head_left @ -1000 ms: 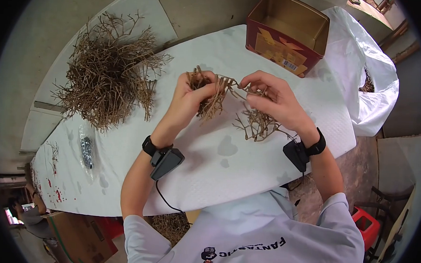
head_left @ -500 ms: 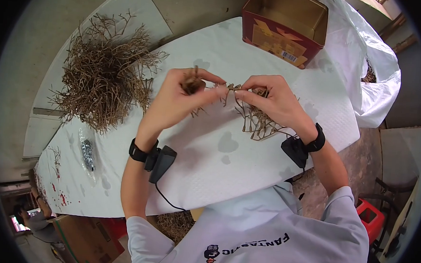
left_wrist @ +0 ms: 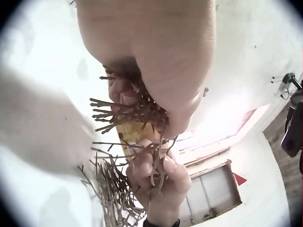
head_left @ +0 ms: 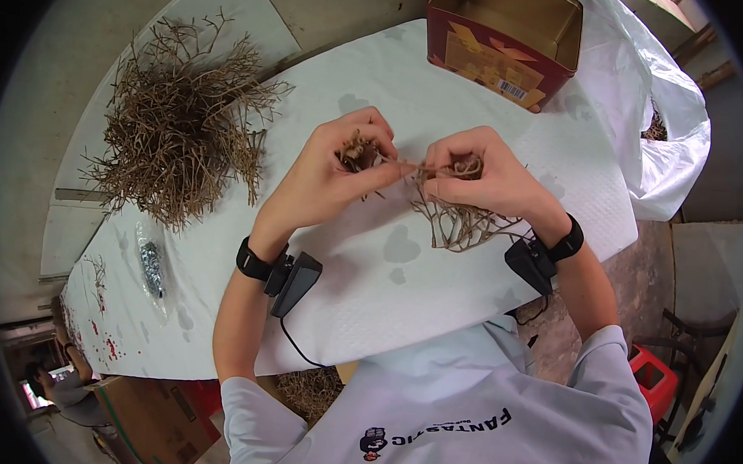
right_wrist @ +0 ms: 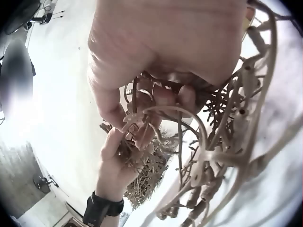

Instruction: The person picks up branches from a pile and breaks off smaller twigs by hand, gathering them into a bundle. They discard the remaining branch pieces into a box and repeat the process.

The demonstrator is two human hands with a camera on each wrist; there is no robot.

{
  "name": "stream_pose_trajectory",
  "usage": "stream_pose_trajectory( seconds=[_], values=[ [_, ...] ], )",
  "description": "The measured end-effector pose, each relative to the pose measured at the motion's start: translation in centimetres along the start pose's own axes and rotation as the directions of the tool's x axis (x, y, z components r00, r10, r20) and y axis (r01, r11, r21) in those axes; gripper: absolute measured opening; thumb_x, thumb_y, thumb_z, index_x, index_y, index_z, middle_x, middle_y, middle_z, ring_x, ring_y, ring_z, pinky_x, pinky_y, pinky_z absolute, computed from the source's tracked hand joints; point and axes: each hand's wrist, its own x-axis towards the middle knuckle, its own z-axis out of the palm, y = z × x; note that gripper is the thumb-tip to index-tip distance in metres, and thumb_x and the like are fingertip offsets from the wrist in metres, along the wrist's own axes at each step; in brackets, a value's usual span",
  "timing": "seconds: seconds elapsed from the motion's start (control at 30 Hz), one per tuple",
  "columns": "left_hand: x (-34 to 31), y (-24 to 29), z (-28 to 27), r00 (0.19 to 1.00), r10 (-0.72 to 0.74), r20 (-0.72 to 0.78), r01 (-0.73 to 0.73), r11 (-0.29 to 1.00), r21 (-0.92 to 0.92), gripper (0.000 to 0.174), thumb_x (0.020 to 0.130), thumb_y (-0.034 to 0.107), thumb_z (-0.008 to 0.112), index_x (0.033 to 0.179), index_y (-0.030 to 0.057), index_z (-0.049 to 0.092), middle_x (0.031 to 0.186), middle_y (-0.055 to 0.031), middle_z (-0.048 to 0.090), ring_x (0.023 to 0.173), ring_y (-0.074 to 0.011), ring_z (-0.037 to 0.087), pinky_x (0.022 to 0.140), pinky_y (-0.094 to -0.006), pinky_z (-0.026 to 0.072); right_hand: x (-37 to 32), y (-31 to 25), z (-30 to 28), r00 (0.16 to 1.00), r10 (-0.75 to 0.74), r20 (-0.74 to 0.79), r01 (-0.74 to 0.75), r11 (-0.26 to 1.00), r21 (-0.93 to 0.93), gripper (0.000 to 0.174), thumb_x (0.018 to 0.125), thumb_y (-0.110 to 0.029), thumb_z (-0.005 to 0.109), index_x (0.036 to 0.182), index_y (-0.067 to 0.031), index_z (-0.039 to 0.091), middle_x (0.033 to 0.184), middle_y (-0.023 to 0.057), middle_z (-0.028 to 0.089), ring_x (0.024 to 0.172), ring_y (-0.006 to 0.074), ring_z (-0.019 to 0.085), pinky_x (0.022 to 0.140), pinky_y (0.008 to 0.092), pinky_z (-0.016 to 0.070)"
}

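Note:
In the head view the left hand [head_left: 324,169] grips a small bunch of brown twigs [head_left: 359,150] in its curled fingers. The right hand [head_left: 488,175] holds a second, looser clump of branching twigs [head_left: 464,224] that hangs below its palm. Thumbs and forefingers of both hands pinch a thin twig stretched across the small gap between them. The left wrist view shows twig ends [left_wrist: 111,113] sticking out of the left fist. Curved stems [right_wrist: 203,137] spread in front of the right hand [right_wrist: 165,42] in the right wrist view.
A big twig heap [head_left: 180,125] lies at the table's left, near a clear plastic packet [head_left: 151,262]. At the back stand a red and gold tin [head_left: 489,66] and a white plastic bag [head_left: 648,87]. Another person [head_left: 69,393] is at the lower left, by a cardboard box [head_left: 147,418].
Both hands have closed in on the twig between them since a second ago. The left hand has shifted slightly right over the last half second, its fingers more curled.

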Motion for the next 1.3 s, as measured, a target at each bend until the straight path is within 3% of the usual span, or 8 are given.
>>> stream_pose_trajectory(
  seconds=[0.17, 0.33, 0.57, 0.73, 0.97, 1.1, 1.23, 1.3],
  values=[
    [0.1, 0.2, 1.1, 0.996, -0.084, -0.007, 0.081, 0.976, -0.202, 0.015, 0.084, 0.005, 0.077, 0.083, 0.0005, 0.062, 0.082, 0.0006, 0.068, 0.068, -0.0021, 0.054, 0.059, -0.0201, 0.0424, 0.2, -0.7, 0.3, 0.994, 0.094, -0.049, -0.079, 0.965, 0.250, 0.017, 0.084, -0.002, 0.071, 0.077, -0.0001, 0.055, 0.068, 0.0007, 0.060, 0.061, 0.0060, 0.058, 0.056, 0.0203, 0.0413],
    [0.3, -0.4, 1.6, 0.990, -0.112, -0.090, 0.083, 0.956, -0.281, 0.014, 0.082, -0.002, 0.073, 0.082, -0.0004, 0.059, 0.090, -0.0076, 0.071, 0.075, -0.0039, 0.061, 0.065, -0.0210, 0.0486, 0.1, -0.7, 0.3, 0.995, 0.100, 0.011, -0.100, 0.976, 0.195, 0.013, 0.089, -0.007, 0.069, 0.085, 0.0001, 0.058, 0.067, 0.0009, 0.060, 0.055, 0.0066, 0.057, 0.054, 0.0201, 0.0419],
    [-0.2, 0.7, 2.2, 0.969, -0.185, -0.165, 0.202, 0.975, 0.092, 0.014, 0.079, -0.001, 0.073, 0.083, 0.0000, 0.060, 0.088, -0.0056, 0.071, 0.074, -0.0034, 0.060, 0.066, -0.0204, 0.0483, 0.2, -1.2, 0.3, 0.982, 0.187, 0.005, -0.188, 0.981, 0.044, 0.018, 0.096, -0.016, 0.067, 0.093, 0.0017, 0.067, 0.065, -0.0015, 0.059, 0.048, 0.0042, 0.051, 0.046, 0.0206, 0.0368],
    [0.0, 0.6, 2.6, 0.958, -0.148, -0.246, 0.181, 0.977, 0.116, 0.013, 0.079, -0.004, 0.071, 0.082, 0.0003, 0.059, 0.089, -0.0067, 0.071, 0.077, -0.0049, 0.061, 0.068, -0.0212, 0.0502, 0.3, -1.1, 0.4, 0.975, 0.196, -0.106, -0.193, 0.981, 0.036, 0.020, 0.094, -0.018, 0.069, 0.097, 0.0019, 0.072, 0.064, -0.0024, 0.059, 0.046, 0.0023, 0.048, 0.042, 0.0203, 0.0319],
    [0.5, -0.9, 2.8, 0.961, -0.090, -0.263, 0.032, 0.976, -0.217, 0.021, 0.081, -0.002, 0.074, 0.074, 0.0016, 0.055, 0.087, -0.0102, 0.073, 0.074, -0.0063, 0.060, 0.067, -0.0230, 0.0510, 0.1, -1.1, 1.1, 0.963, 0.201, -0.176, -0.216, 0.974, -0.070, 0.021, 0.094, -0.018, 0.068, 0.096, 0.0029, 0.071, 0.064, -0.0025, 0.058, 0.047, 0.0032, 0.049, 0.042, 0.0209, 0.0331],
    [0.6, -0.2, 2.4, 0.958, -0.222, -0.183, 0.168, 0.948, -0.269, 0.024, 0.083, 0.002, 0.077, 0.074, 0.0022, 0.055, 0.082, -0.0061, 0.070, 0.078, -0.0073, 0.062, 0.071, -0.0229, 0.0529, 0.2, -1.0, 1.3, 0.950, 0.203, -0.239, -0.223, 0.973, -0.061, 0.019, 0.093, -0.016, 0.068, 0.093, 0.0030, 0.070, 0.064, -0.0020, 0.058, 0.047, 0.0046, 0.050, 0.044, 0.0218, 0.0357],
    [0.5, -1.1, 3.1, 0.953, -0.102, -0.286, 0.041, 0.976, -0.212, 0.024, 0.083, 0.005, 0.080, 0.077, 0.0021, 0.057, 0.075, 0.0000, 0.063, 0.074, -0.0053, 0.059, 0.067, -0.0223, 0.0503, 0.2, -1.0, 1.6, 0.947, 0.155, -0.281, -0.181, 0.981, -0.070, 0.017, 0.092, -0.015, 0.068, 0.092, 0.0027, 0.069, 0.061, -0.0027, 0.056, 0.047, 0.0050, 0.049, 0.046, 0.0224, 0.0366],
    [0.5, -1.3, 2.9, 0.964, -0.131, -0.231, 0.081, 0.974, -0.214, 0.024, 0.084, 0.006, 0.080, 0.078, 0.0021, 0.057, 0.074, 0.0013, 0.061, 0.072, -0.0048, 0.057, 0.065, -0.0223, 0.0487, 0.1, -0.5, 1.4, 0.944, 0.035, -0.328, -0.118, 0.964, -0.237, 0.015, 0.089, -0.013, 0.069, 0.093, 0.0015, 0.070, 0.057, -0.0027, 0.052, 0.048, 0.0044, 0.047, 0.046, 0.0237, 0.0357]
  ],
)
